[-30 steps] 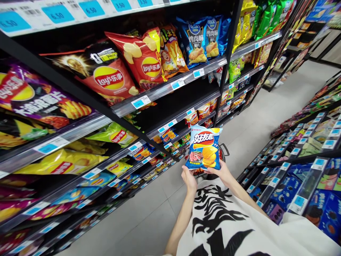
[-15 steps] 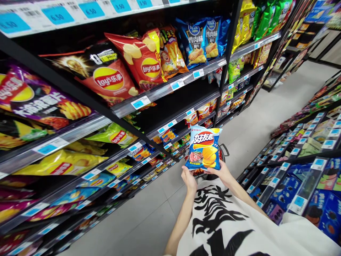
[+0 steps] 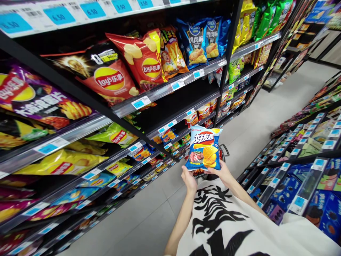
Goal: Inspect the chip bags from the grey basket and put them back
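Left grip [image 3: 190, 179]: clasping a chip bag [image 3: 204, 147], lower left
Right grip [image 3: 223, 172]: clasping its lower right
Snack shelves [image 3: 159, 94]: left of the bag

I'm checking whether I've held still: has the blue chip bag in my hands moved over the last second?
No: the blue chip bag shows no visible shift in any direction against the black shelf post.

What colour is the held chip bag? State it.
The chip bag is mostly blue; see the head view.
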Demonstrator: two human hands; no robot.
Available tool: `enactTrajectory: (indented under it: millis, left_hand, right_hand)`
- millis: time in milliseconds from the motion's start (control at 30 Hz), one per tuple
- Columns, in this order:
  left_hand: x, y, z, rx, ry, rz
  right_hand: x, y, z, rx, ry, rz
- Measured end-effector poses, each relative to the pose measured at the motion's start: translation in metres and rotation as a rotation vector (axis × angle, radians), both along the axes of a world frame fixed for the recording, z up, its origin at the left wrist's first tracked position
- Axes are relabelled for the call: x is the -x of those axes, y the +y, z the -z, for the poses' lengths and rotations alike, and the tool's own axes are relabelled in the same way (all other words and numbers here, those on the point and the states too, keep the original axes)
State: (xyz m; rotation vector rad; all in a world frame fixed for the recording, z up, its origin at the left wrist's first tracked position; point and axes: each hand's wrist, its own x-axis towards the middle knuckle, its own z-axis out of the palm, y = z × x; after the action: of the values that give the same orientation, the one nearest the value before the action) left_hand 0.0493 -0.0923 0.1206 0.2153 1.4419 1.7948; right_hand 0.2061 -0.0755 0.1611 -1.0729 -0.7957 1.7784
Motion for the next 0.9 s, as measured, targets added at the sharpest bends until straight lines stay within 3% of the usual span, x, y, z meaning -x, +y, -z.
enactTrajectory:
  millis: [200,900]
  left_hand:
    - [-0.0007,0.0007,0.0021,0.017,-0.015,-0.038]
    - [-0.0027,-0.0012,-0.0052,-0.058,0.007,0.032]
  right_hand:
    - [0.0004,-0.0003,-0.0026,0.001,-0.006,-0.011]
    - [0.0006,0.0011,-0.0028,0.001,-0.013,-0.008]
